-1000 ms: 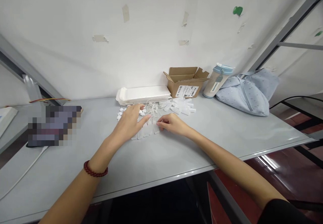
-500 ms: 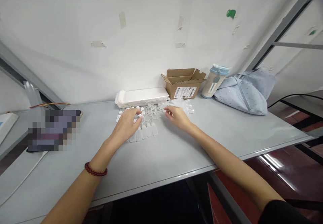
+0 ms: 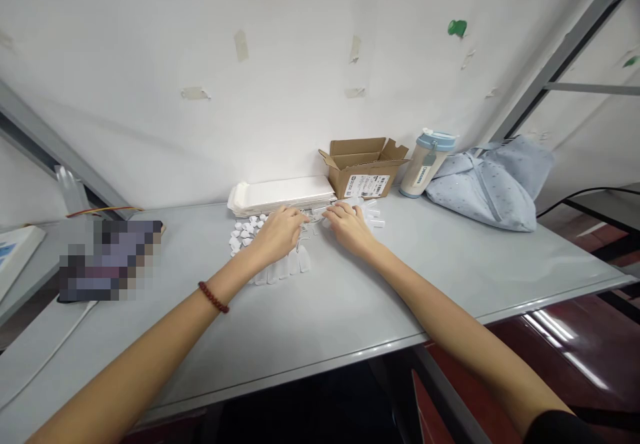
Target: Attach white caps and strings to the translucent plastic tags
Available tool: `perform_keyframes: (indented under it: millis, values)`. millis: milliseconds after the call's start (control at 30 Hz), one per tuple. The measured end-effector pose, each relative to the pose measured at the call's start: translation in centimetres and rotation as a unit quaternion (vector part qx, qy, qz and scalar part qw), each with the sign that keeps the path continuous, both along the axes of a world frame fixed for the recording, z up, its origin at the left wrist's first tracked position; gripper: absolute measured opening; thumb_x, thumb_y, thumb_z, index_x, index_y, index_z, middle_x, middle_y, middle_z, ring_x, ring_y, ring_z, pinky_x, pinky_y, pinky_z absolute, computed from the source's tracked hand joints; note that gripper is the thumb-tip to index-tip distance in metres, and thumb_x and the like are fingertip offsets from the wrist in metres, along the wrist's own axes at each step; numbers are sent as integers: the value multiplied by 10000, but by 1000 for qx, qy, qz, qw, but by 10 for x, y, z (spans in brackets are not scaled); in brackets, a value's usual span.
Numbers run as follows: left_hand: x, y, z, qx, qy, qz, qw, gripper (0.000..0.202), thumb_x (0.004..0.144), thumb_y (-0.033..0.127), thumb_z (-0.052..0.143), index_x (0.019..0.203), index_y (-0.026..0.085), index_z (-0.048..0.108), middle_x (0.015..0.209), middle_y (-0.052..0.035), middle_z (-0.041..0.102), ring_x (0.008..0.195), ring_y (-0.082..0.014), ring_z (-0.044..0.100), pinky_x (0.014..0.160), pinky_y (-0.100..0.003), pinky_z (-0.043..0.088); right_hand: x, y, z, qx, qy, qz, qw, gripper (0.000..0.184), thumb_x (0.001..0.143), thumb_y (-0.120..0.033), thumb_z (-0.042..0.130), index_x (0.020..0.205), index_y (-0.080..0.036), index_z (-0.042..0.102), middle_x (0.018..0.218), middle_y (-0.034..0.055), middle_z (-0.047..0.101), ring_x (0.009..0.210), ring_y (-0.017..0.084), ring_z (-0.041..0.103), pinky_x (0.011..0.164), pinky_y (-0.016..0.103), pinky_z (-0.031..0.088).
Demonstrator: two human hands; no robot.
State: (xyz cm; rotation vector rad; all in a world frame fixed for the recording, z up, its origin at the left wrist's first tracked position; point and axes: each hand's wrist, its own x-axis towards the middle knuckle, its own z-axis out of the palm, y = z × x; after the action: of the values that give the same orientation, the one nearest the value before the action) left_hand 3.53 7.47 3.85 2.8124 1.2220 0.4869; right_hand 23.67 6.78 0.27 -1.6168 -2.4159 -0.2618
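Note:
My left hand (image 3: 281, 234) reaches over the loose white cords (image 3: 314, 228), its fingers drawn together at the tips; what they hold is too small to name. Just right of it, my right hand (image 3: 350, 229) is bent with closed fingers beside the clear plastic tubes (image 3: 376, 223), and its fingertips hide whatever is in them. Small white plastic pieces (image 3: 241, 236) lie in a cluster left of my left hand. In front of my left hand, several flat translucent tags (image 3: 284, 268) with cords lie in a row, partly covered by its wrist.
A stack of white flat boxes (image 3: 285, 192) lies against the wall, beside an open cardboard box (image 3: 363, 174). A tumbler (image 3: 425, 164) and a light blue cloth bag (image 3: 480, 191) stand at the right. A blurred-out device (image 3: 110, 257) with a cable lies at the left.
My left hand has moved right, from the white pieces to the cords, uncovering more of the pieces. My right hand stays near the tubes, its fingers now turned further down.

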Motion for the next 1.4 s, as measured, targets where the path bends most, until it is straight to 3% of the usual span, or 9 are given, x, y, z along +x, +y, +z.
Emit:
perform_keyframes:
  millis: [100,267,433,600,767,967,1167,1300,1400]
  values:
    - [13,13,3,10,50,8,999,335,791,89,436,990,183,688,989,-122,620,1009,-294,495,868,-430,418,0,1,1,1,-9,9,1000,375,868,-24,390,1167,-162,569,1260,132,564,1189,272,389,889,415,292]
    - [21,22,-4,3,37,20,999,246,724,63,500,774,198,700,901,-111,628,999,-284,503,866,-418,419,-2,0,0,11,-31,4,999,309,882,-65,404,1109,-146,598,1212,142,570,1120,293,403,886,430,281]
    - [8,34,4,1,-46,81,996,207,760,141,499,801,188,696,912,-100,648,978,-277,532,854,-415,442,-3,1,-2,9,-42,18,999,370,862,-7,368,1127,-141,587,1220,148,550,1127,291,396,882,430,284]
    - [-4,39,21,-27,-160,141,977,213,794,264,499,869,173,678,952,-67,694,868,-206,613,797,-336,481,-3,2,-1,1,-50,-3,999,337,875,-26,347,1079,-116,600,1130,178,557,1046,292,432,841,416,308]
    - [-8,28,24,-74,-355,184,913,218,740,341,578,822,165,677,951,-68,712,859,-204,624,795,-323,472,-5,0,0,-6,-43,-5,999,323,883,-42,344,1084,-98,590,1105,188,549,1032,297,430,840,421,314]
    - [-19,1,2,-123,-480,223,840,272,724,380,628,847,142,672,903,-76,708,854,-210,633,782,-325,484,-8,-1,-1,32,75,14,997,331,892,-100,393,1200,-72,511,1115,198,516,1018,294,439,818,402,385]
    - [-23,-15,-8,-125,-571,198,787,330,685,340,704,935,147,609,812,-45,679,775,-168,630,732,-281,474,-9,-8,2,75,306,138,939,248,904,-192,430,1136,-146,507,1054,147,518,971,246,499,836,402,447]
    - [-18,-22,-2,-177,-602,166,761,297,671,310,726,901,168,603,728,-11,670,655,-127,592,646,-245,446,-16,-20,11,26,390,126,912,267,889,-250,454,1137,-159,494,1005,110,542,831,189,538,760,353,471]
    - [-14,-27,1,-233,-623,150,732,236,657,281,730,831,159,629,715,-8,665,614,-109,563,631,-245,441,-22,-25,15,-25,479,93,872,317,863,-287,469,1149,-154,499,989,93,562,783,164,555,717,324,472]
